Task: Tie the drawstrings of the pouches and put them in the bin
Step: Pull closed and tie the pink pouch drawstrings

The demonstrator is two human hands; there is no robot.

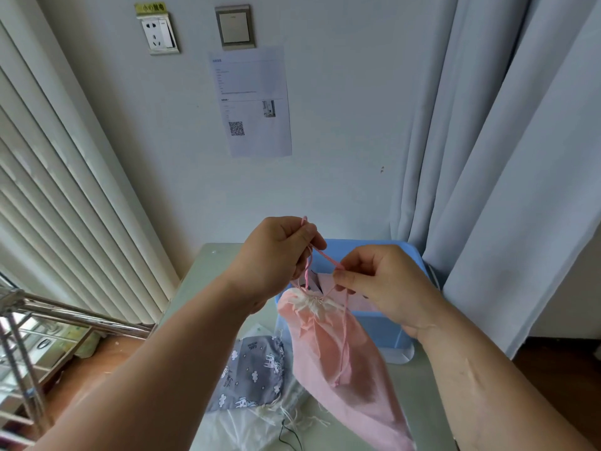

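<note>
A pink pouch (338,362) hangs in front of me with its mouth gathered tight, lifted by its pink drawstring (320,253). My left hand (276,252) pinches one stretch of the string, raised a little higher. My right hand (383,284) pinches the other stretch close to the pouch's mouth. A loose end of the string dangles down the pouch's front. Behind the pouch stands the blue bin (393,333), with pink fabric visible inside it. On the table lies a grey patterned pouch (252,374) on top of a white sheer pouch (260,421).
The small pale table (208,278) stands against the wall in a corner. Vertical blinds hang at the left, a grey curtain (507,177) at the right beside the bin. A metal rack (42,320) stands at lower left. A thin black cable (287,437) lies near the table's front.
</note>
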